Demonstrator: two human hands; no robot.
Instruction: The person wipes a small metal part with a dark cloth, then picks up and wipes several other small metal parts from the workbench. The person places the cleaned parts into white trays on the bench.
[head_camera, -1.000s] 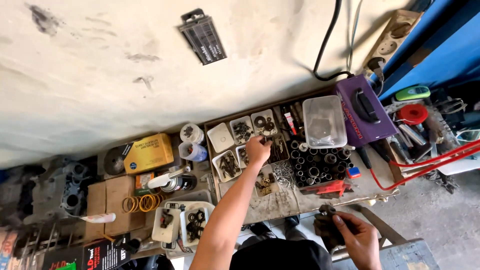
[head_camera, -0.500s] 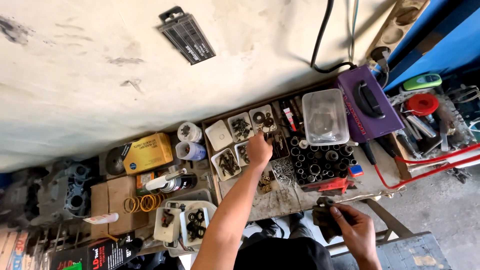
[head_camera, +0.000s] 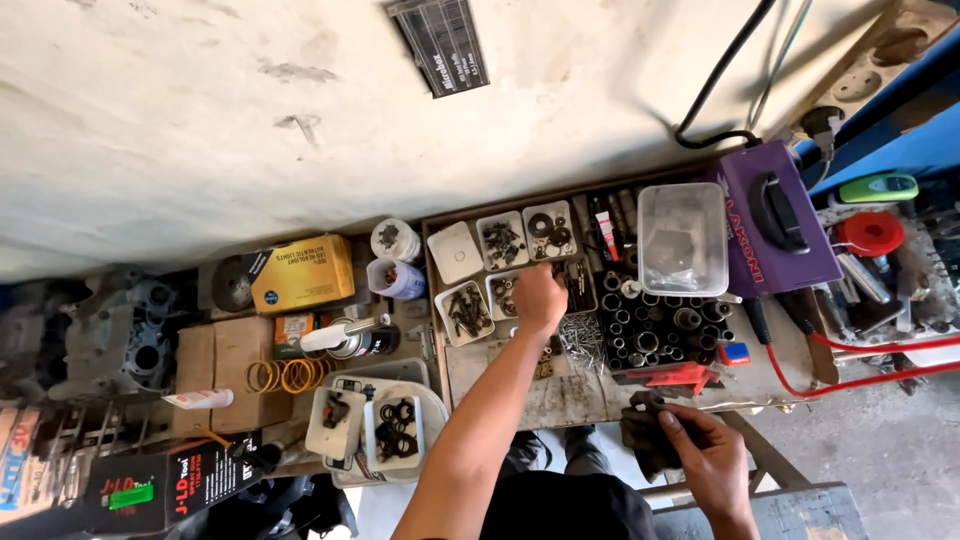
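Down among small white parts trays (head_camera: 505, 270), left hand (head_camera: 540, 298) curled, contents unclear; right hand (head_camera: 705, 452) at five o'clock gripping dark greasy part (head_camera: 645, 440).

A yellow cardboard box (head_camera: 302, 273) lay at nine o'clock on the bench, with orange coiled springs (head_camera: 290, 376) just below it toward seven. A clear plastic tub (head_camera: 683, 238) sat at two o'clock, a purple case with a black handle (head_camera: 778, 217) beside it at three. A black cable (head_camera: 722, 75) ran up the wall toward one.
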